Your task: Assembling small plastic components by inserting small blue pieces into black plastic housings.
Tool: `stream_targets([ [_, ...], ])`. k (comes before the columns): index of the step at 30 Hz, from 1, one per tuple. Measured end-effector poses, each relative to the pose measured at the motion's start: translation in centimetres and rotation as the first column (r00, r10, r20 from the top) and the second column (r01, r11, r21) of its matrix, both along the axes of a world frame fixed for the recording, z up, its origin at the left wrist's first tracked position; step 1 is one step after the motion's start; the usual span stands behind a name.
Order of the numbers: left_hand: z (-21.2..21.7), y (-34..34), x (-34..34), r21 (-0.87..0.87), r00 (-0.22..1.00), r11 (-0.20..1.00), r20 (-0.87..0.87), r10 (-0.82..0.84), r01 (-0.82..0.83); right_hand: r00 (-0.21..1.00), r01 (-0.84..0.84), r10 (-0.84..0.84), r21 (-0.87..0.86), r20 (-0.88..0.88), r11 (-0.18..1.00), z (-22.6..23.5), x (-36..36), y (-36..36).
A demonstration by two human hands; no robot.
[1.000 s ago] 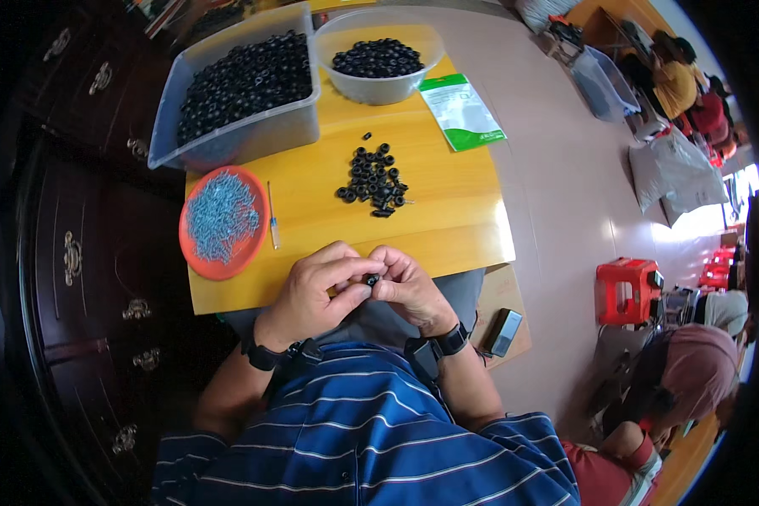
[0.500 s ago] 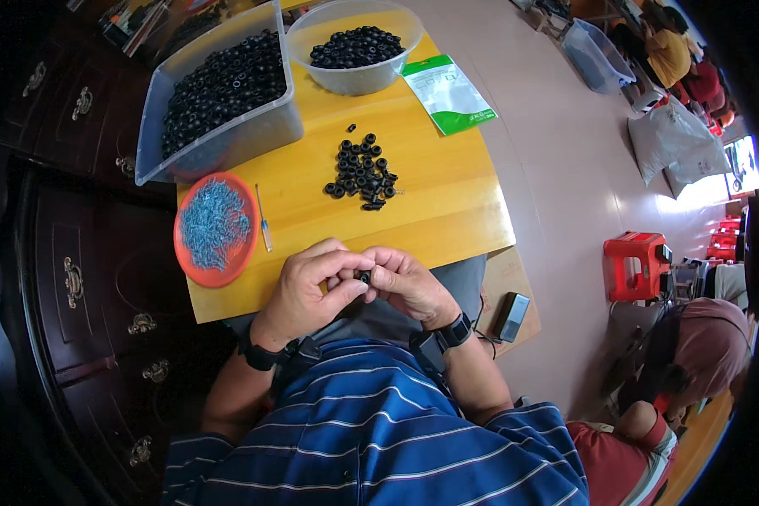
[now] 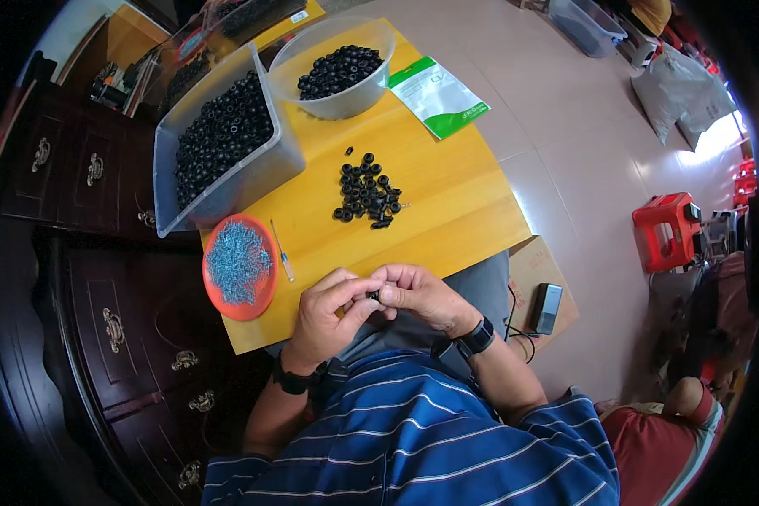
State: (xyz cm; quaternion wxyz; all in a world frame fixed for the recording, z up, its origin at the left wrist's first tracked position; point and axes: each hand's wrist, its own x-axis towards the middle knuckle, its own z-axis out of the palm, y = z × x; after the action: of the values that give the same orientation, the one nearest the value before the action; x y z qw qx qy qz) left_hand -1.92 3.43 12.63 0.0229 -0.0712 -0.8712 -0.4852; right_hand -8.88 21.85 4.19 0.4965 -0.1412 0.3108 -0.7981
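My left hand and my right hand meet above my lap at the table's near edge. Between their fingertips they pinch one small black ring-shaped part, mostly covered by the fingers. Beyond them a loose pile of similar black parts lies on the yellow table. To the left is an orange-red plate of small bluish metal pieces that look like screws or pins. Beside the plate lies a thin screwdriver-like tool with a blue-and-clear handle.
A large clear bin and a round clear tub, both holding black parts, stand at the back. A green-and-white packet lies at the far right edge. Dark drawers line the left; a black box-shaped device sits at right. Another person sits lower right.
The whole view has shifted and tilted, so the table appears turned. Both hands keep pinching the small black part in nearly the same pose.
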Motion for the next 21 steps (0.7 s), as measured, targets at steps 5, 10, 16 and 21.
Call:
stream_targets([
  [5,0.9,0.0,-0.7,-0.073,0.994,0.995,0.086,-0.065,0.071,0.999,0.038,-0.038,0.019,-0.005,0.999,0.3,0.3,0.5],
  [10,0.0,0.4,-1.4,0.226,0.985,0.974,0.167,-0.038,-0.001,0.998,0.065,-0.065,0.011,0.003,0.998,1.6,0.0,1.3],
  [16,-2.2,-0.5,-5.0,-0.190,0.977,0.960,-0.087,0.193,-0.207,0.975,0.190,-0.178,-0.078,0.132,0.979,1.7,-0.3,2.6],
  [21,-3.9,-0.1,-6.8,-0.206,0.984,0.964,-0.081,0.156,-0.170,0.958,0.269,-0.268,0.011,0.105,0.963,1.1,-0.1,2.6],
])
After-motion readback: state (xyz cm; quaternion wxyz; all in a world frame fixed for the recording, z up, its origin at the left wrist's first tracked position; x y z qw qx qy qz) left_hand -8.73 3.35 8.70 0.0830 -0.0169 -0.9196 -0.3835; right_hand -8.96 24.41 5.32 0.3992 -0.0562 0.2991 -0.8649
